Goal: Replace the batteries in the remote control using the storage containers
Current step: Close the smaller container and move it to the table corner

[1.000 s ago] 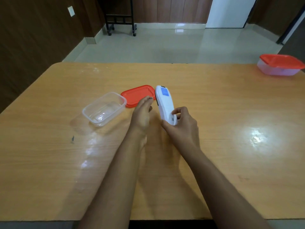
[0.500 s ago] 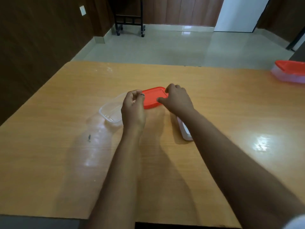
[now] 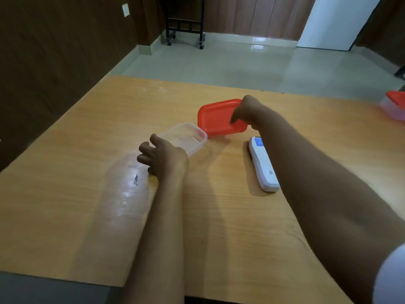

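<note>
A clear plastic container stands open on the wooden table. My left hand rests at its near left corner, fingers curled against its wall. My right hand grips the red lid by its right edge and holds it tilted, raised just behind the container. The white remote control lies face down on the table to the right of the container, under my right forearm. No batteries are visible.
A second container with a red lid sits at the table's far right edge. A small dark scrap lies left of my left wrist. Beyond the table's far edge is tiled floor and a black wheeled rack.
My right hand let go of the remote, which now lies on the table, and took the red lid and lifted it. My left hand moved to the clear container.
</note>
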